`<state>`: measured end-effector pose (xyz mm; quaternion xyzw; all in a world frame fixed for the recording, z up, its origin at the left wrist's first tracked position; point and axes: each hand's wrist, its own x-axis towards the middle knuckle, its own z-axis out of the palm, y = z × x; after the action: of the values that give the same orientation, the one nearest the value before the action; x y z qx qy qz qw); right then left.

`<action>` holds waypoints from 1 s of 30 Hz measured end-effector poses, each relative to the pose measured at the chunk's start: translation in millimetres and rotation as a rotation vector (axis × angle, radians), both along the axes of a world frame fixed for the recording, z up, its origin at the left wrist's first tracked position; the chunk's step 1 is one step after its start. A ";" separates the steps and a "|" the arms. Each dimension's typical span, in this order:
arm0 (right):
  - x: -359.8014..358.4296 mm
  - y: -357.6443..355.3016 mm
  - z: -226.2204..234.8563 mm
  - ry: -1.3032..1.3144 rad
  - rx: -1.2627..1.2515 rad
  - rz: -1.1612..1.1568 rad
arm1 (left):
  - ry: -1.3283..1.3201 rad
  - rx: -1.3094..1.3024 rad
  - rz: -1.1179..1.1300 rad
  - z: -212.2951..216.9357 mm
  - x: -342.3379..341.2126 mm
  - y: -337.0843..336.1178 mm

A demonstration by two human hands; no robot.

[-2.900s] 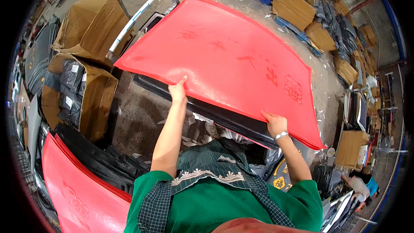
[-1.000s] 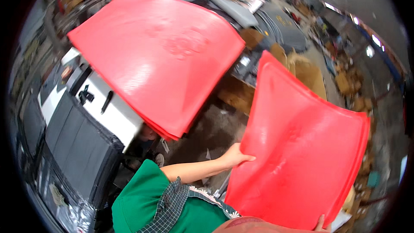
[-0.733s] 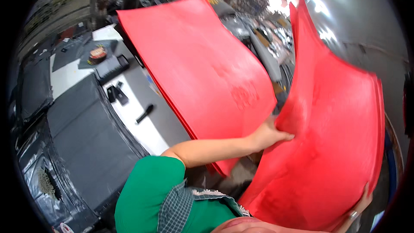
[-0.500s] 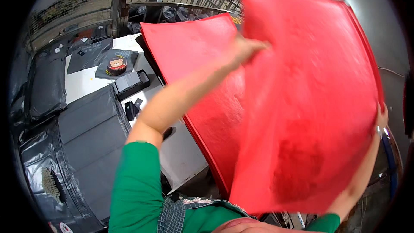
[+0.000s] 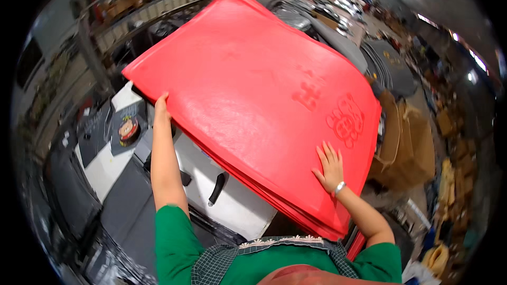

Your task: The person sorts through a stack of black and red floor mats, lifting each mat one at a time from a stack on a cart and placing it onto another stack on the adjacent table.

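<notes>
Red mats [image 5: 253, 89] under flat right hand [image 5: 330, 166]

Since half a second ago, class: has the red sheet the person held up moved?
Yes. The red sheet has come down from upright onto the red stack over the white table, both hands on it.

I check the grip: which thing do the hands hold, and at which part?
The left hand grips the left edge of the top red sheet; the right hand lies flat on its surface.
</notes>
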<state>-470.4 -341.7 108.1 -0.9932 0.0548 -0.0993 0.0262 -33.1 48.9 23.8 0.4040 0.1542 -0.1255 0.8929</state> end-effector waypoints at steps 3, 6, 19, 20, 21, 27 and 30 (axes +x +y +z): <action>40.7 40.5 26.0 -0.177 0.102 0.187 | -0.315 0.286 0.361 54.8 40.2 165.1; -7.7 -5.2 -0.5 -0.084 0.059 -0.054 | -0.160 0.210 -0.135 -1.8 2.9 -14.2; -318.0 -119.0 -94.3 -0.364 0.888 -0.667 | -0.907 1.458 -0.042 94.1 -54.4 -79.2; -365.8 -149.0 -111.3 -0.403 0.923 -0.847 | -1.049 1.437 -0.089 120.2 -71.1 -127.0; -410.3 -178.6 -132.8 -0.437 0.840 -0.950 | -1.165 1.397 -0.182 130.7 -96.6 -176.0; -565.6 -306.5 -249.3 -0.311 0.883 -1.468 | -1.472 1.557 -0.591 129.4 -321.6 -391.1; -600.0 -365.3 -282.3 -0.473 1.027 -1.641 | -1.670 1.662 -0.782 108.1 -425.6 -468.0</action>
<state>-1070.5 -707.0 -174.2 -0.4707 0.7540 -0.2465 0.3863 -458.6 -419.1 132.0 0.8223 -0.5593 0.0480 0.0936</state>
